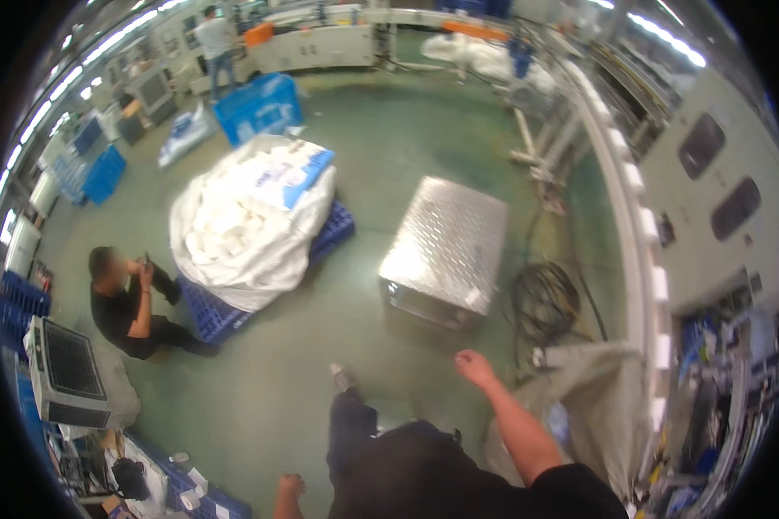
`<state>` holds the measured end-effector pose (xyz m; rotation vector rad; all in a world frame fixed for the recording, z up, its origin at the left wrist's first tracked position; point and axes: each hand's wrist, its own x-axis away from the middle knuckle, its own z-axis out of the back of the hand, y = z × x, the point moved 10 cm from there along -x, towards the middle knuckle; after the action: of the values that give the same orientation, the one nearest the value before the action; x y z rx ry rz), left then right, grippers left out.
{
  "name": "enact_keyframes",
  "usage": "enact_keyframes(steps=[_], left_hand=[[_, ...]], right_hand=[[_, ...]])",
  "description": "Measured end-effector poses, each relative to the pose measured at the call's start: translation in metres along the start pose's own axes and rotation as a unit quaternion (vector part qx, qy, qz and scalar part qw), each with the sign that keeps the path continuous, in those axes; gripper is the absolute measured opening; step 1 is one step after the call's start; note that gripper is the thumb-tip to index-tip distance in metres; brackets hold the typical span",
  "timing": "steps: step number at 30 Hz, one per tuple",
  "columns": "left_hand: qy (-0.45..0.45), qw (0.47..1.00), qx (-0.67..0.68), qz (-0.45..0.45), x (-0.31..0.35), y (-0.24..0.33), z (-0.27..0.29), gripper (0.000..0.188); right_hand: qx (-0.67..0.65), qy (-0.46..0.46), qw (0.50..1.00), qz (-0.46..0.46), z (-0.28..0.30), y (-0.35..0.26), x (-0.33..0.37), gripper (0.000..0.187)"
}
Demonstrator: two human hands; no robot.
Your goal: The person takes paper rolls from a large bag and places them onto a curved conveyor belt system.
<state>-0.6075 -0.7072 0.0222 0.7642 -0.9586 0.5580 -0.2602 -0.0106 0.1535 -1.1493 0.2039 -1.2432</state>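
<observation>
My right hand (474, 368) hangs to the right of my body, its fingers loosely curled and nothing visible in it. Closest to it is a metal box (448, 238) with a shiny patterned top, standing on the floor ahead and apart from the hand. At the lower edge, my left hand (292, 485) also has curled fingers, with no object showing in it. Neither hand touches anything that I can see. One shoe (342, 377) of mine is out in front on the green floor.
A large white sack (242, 268) of white pieces sits on a blue pallet (221, 322). Beside it a person (130, 298) crouches. A coiled cable (545, 300) and grey-beige sheeting (601, 394) lie right, by a machine frame. Far back is a blue crate (260, 108).
</observation>
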Motion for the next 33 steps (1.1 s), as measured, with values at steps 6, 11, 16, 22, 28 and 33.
enact_keyframes(steps=[6,11,16,22,28,33], left_hand=[[-0.036,0.993,-0.039,-0.103,-0.108,0.245,-0.060,0.022],[-0.036,0.824,-0.349,-0.445,-0.172,0.564,-0.175,0.025],[-0.134,0.888,-0.040,-0.439,-0.109,0.832,-0.268,0.031],[-0.110,0.912,-0.061,-0.389,-0.155,0.946,-0.304,0.034],[-0.054,0.939,-0.150,-0.304,-0.194,1.000,-0.283,0.042],[0.051,0.891,-0.251,-0.375,-0.245,1.121,-0.285,0.045]], right_hand=[[-0.066,0.032,0.997,-0.012,-0.037,-0.076,-0.163,0.020],[0.023,-0.133,0.961,-0.240,-0.128,-0.003,-0.130,0.024],[0.009,-0.217,0.910,-0.353,-0.153,0.124,-0.147,0.028],[0.435,-0.381,0.804,0.142,-0.162,-0.058,-0.376,0.023],[0.105,-0.112,0.986,-0.069,-0.142,-0.367,-0.702,0.026],[0.291,-0.093,0.944,0.127,-0.185,-0.549,-0.906,0.041]])
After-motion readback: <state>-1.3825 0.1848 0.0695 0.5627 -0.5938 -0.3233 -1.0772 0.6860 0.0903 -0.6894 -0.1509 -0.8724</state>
